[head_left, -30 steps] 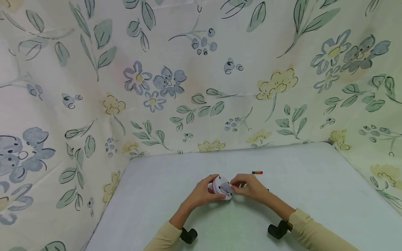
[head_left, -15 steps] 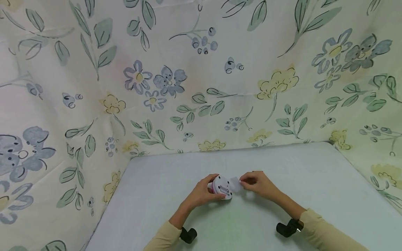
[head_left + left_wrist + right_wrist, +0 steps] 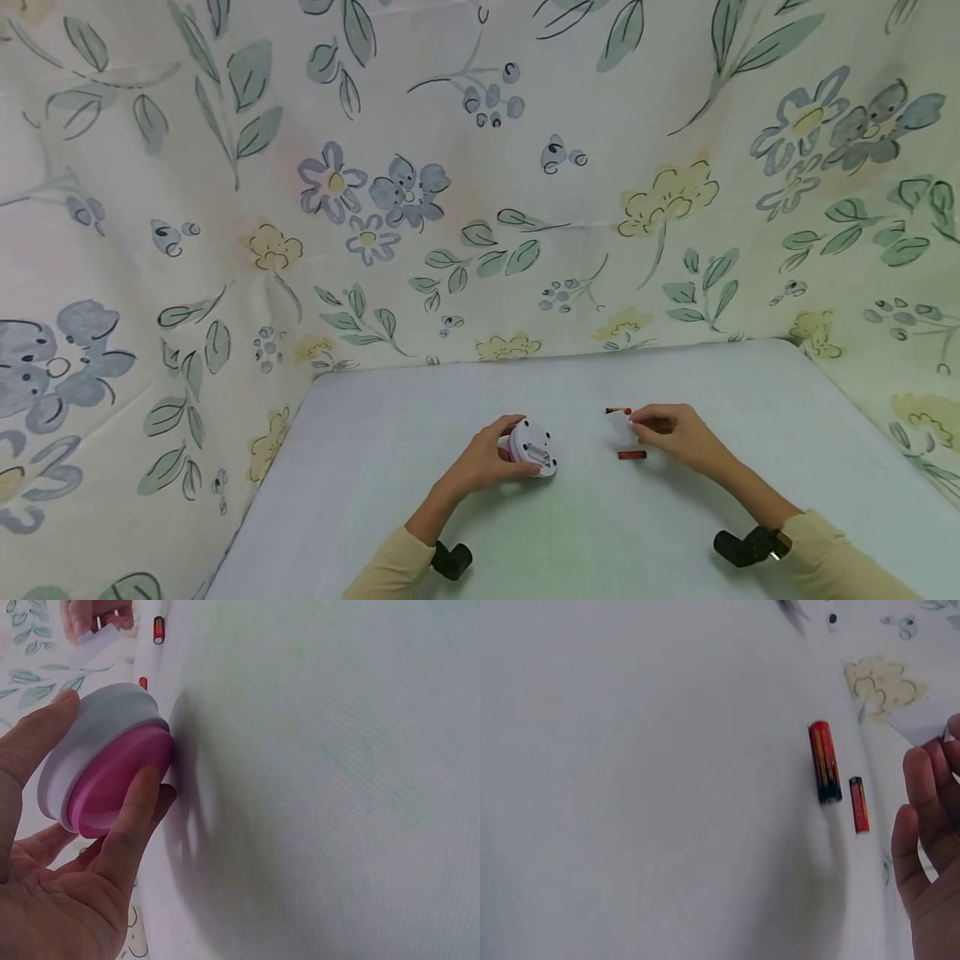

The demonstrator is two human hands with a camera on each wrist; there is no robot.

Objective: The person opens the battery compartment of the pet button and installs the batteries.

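Observation:
My left hand (image 3: 483, 460) grips a round white-and-pink device (image 3: 531, 435) from its left side, thumb and fingers around the rim. Its flat white base, with small dark feet and an uncovered battery slot, faces right and up in the head view. In the left wrist view the device's pink band (image 3: 112, 784) lies against the fingers. My right hand (image 3: 678, 435) pinches a thin white battery cover (image 3: 621, 428) at its edge, above the table. Two red-and-black batteries lie close by: the nearer battery (image 3: 825, 763) and the farther battery (image 3: 859, 804).
The white-covered table (image 3: 420, 400) ends at a floral cloth (image 3: 480, 292) hanging behind it and at both sides. A black wrist camera (image 3: 452, 562) is on the left wrist, another wrist camera (image 3: 742, 547) on the right.
My right hand has pulled the battery cover away from the device's base and carried it right, towards the batteries. The battery slot has come into sight. My left hand holds the device in place.

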